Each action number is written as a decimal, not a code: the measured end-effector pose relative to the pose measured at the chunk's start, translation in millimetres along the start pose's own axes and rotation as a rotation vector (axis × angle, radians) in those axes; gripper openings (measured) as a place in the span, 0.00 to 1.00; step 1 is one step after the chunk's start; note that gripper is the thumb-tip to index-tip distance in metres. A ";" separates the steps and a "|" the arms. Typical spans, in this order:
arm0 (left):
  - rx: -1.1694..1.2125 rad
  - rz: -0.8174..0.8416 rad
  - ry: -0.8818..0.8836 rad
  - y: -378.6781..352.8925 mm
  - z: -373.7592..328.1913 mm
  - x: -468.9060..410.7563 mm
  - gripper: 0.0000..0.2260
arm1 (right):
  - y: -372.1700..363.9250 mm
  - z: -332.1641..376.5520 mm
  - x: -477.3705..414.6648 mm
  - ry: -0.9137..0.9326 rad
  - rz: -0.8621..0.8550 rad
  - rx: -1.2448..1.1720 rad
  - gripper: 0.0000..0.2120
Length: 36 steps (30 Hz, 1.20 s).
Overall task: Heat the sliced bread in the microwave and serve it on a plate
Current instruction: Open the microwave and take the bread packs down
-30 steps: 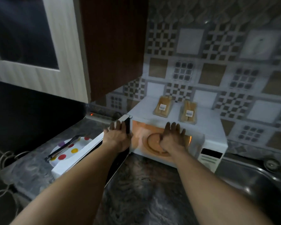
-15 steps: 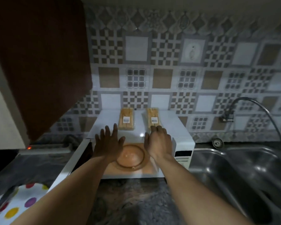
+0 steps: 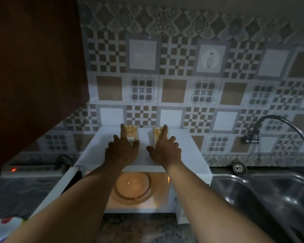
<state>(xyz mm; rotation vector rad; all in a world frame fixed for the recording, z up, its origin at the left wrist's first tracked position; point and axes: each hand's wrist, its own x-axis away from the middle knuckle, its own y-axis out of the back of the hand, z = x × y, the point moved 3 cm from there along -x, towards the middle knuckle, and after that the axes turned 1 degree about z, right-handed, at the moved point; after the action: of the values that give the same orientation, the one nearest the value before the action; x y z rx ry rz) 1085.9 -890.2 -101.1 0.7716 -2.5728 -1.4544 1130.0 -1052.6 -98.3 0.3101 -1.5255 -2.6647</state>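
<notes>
Left hand [image 3: 121, 152]: reaches forward over the top of the microwave [image 3: 191, 155], palm down. The forefinger lies straight along the left side of the left bread pack [image 3: 132, 131] and the thumb sits at the pack's near right corner.
Right hand [image 3: 165, 152]: mirrors it. The forefinger is straight along the right side of the right bread pack [image 3: 156, 134], the thumb is spread out to the left, and the other fingers are bent.
Grip: each hand straddles its pack between thumb and forefinger. Whether either hand actually clamps its pack cannot be told.
Bread: two clear packs of sliced bread stand side by side on the microwave's white top, centre of frame, close to the tiled wall.
Microwave: one, with its door [image 3: 60, 186] swung out to the left. Its lit cavity shows one round glass turntable [image 3: 132, 187].
Plate: one with coloured dots [image 3: 0, 227], lower left corner, partly cut off.
Writing: a white sticker [image 3: 130, 139] on the left pack, too small to read.
Surroundings: one steel sink [image 3: 253, 199] and one tap [image 3: 279, 120] at right. One power strip [image 3: 33, 170] with a red light at left.
</notes>
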 end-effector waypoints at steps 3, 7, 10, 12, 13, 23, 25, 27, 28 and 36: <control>-0.034 0.059 -0.026 -6.4 -10.6 -1.7 0.40 | -1.5 -1.7 -2.7 0.041 -0.021 0.013 0.52; -0.087 0.042 -0.019 -7.3 -22.3 -9.0 0.46 | 0.7 -1.8 -11.0 0.055 -0.019 0.004 0.53; -0.077 0.040 0.020 -6.9 -25.7 -10.2 0.47 | 2.3 -5.3 -15.8 0.051 0.016 -0.007 0.55; -0.082 0.057 0.043 -6.8 -26.6 -9.8 0.48 | 2.5 -7.1 -17.3 0.043 0.039 -0.032 0.56; -0.077 0.058 0.051 -5.6 -28.2 -9.2 0.48 | 3.2 -7.2 -18.0 0.039 0.045 -0.040 0.56; -0.038 0.004 0.060 6.6 -21.8 22.3 0.47 | 13.7 -5.0 6.8 0.002 0.072 -0.076 0.54; -0.029 -0.004 0.056 10.3 -21.8 31.5 0.47 | 17.5 -3.3 15.4 -0.017 0.078 -0.078 0.54; -0.026 -0.017 0.056 16.8 -23.4 44.3 0.47 | 24.7 -2.3 28.2 -0.036 0.069 -0.083 0.55; -0.023 -0.020 0.057 20.1 -24.8 51.1 0.47 | 28.3 -2.2 35.6 -0.037 0.060 -0.089 0.55; 0.049 0.012 0.043 53.8 -22.2 133.7 0.48 | 53.6 -8.4 133.7 -0.034 0.010 -0.065 0.52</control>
<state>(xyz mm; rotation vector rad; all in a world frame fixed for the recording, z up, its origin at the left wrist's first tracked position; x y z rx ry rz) 956.1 -947.2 -67.1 0.7829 -2.5859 -1.3609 998.2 -1106.7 -75.9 0.2552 -1.4420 -2.7185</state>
